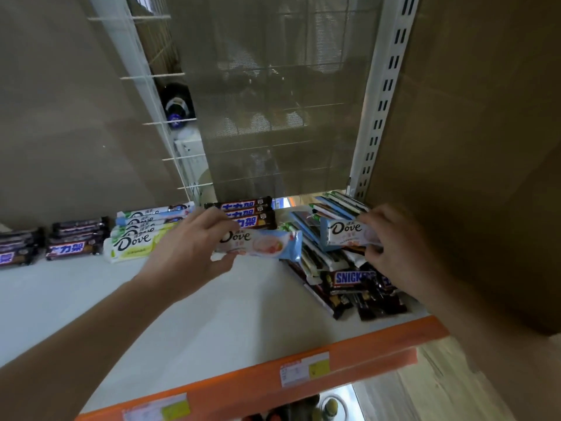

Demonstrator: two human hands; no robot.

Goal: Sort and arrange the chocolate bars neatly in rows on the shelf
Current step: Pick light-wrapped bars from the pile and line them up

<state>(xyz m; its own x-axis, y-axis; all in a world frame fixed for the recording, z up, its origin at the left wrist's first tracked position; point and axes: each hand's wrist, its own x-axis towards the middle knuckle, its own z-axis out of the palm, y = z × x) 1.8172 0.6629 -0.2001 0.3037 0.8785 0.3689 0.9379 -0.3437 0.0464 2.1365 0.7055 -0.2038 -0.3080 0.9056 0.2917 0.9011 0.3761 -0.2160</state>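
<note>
While outstretched over the shelf [212,314], left hand [191,247] pinching Dove bar [264,246], right hand [394,238] seemingly gripping second bar [343,233]

**Body check: two bare arms in shot**

Only hands and forearms show. Left hand [188,253] and left forearm [91,335]: bare skin from the near-left frame edge all the way to the fingertips. It's sharp enough to read the knuckles, thumb outline and wrist taper. Right hand [394,247] and right forearm [446,287]: also bare, entering from the near right. They're heavily motion-blurred and the outline smears into the brown panel behind, so finger detail is unreadable. Nails too soft to make out on either hand.
</note>
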